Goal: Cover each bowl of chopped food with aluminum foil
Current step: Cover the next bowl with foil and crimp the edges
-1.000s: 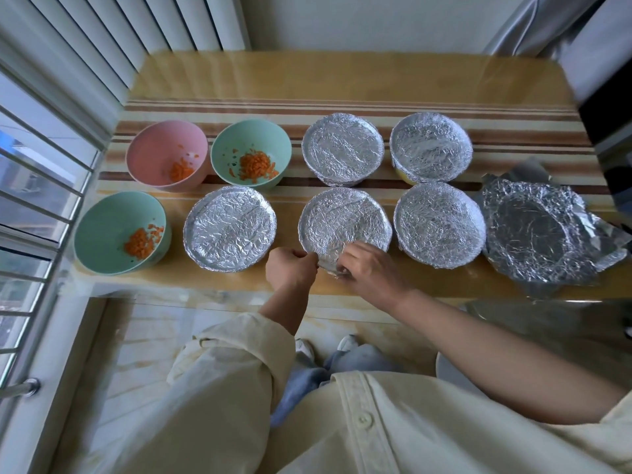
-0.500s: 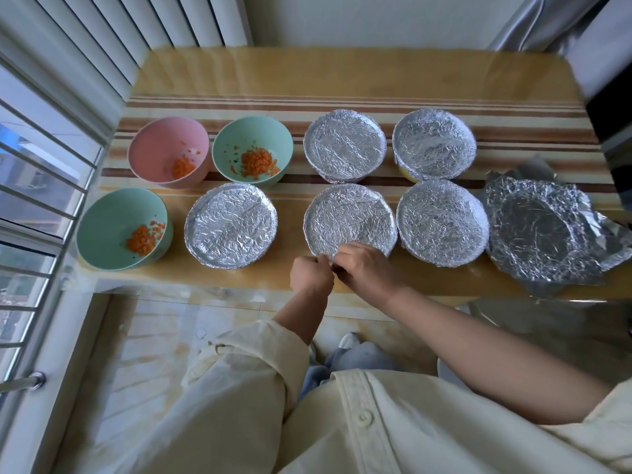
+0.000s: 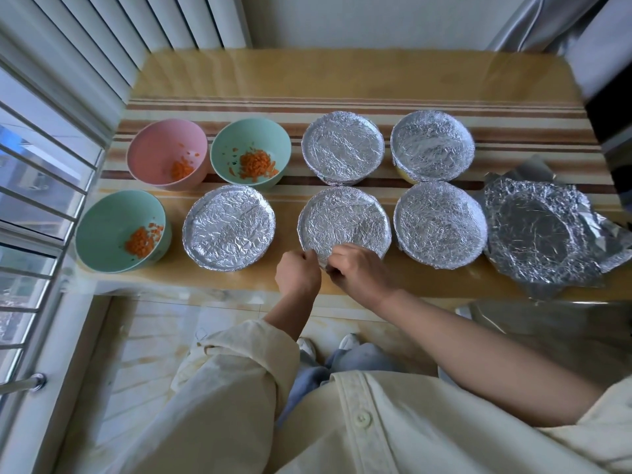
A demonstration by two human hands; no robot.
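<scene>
Several bowls stand in two rows on the table. A pink bowl [image 3: 167,150] and two green bowls [image 3: 250,152] [image 3: 118,230] hold chopped orange food and are uncovered. The other bowls wear crumpled foil lids. At the near rim of the front middle foil-covered bowl [image 3: 343,222], my left hand [image 3: 298,273] and my right hand [image 3: 359,270] both pinch the foil's edge, fingers curled. Loose crumpled foil sheets [image 3: 540,234] lie at the right end.
The striped table [image 3: 342,80] runs along a wall, its front edge just under my hands. A barred window [image 3: 30,206] and blinds are at the left. A covered bowl stands on either side of the one I hold.
Both hands have stayed at the near rim of the middle bowl; the left hand has slid right along the edge to meet the right hand.
</scene>
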